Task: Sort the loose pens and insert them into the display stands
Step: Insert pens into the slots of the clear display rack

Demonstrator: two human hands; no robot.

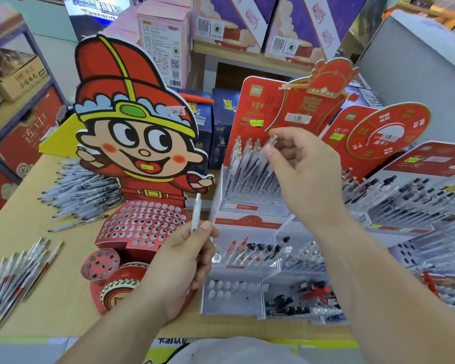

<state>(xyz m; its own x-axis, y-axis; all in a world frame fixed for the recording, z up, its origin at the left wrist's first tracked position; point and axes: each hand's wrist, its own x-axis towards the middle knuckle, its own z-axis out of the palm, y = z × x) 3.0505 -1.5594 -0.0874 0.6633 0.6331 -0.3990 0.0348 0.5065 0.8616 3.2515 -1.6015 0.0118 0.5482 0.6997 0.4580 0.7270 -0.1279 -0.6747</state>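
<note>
My left hand [184, 266] grips a white pen [196, 214] upright, its silver tip pointing up, in front of the red cartoon-figure stand [142, 227] whose base is full of holes. My right hand [300, 169] pinches the top of a clear pen [272, 141] over the white and red display stand [250, 206], where a row of clear pens stands tilted. Loose pens lie in a heap [82, 193] on the wooden table at the left. A smaller bundle of pens [19, 277] lies at the near left.
A white compartment tray [260, 292] with black and red pens sits in front of the stand. More filled pen racks [410, 200] stand at the right. Dark blue boxes [221, 122] and pink and purple cartons [163, 40] line the back. The table edge runs near my body.
</note>
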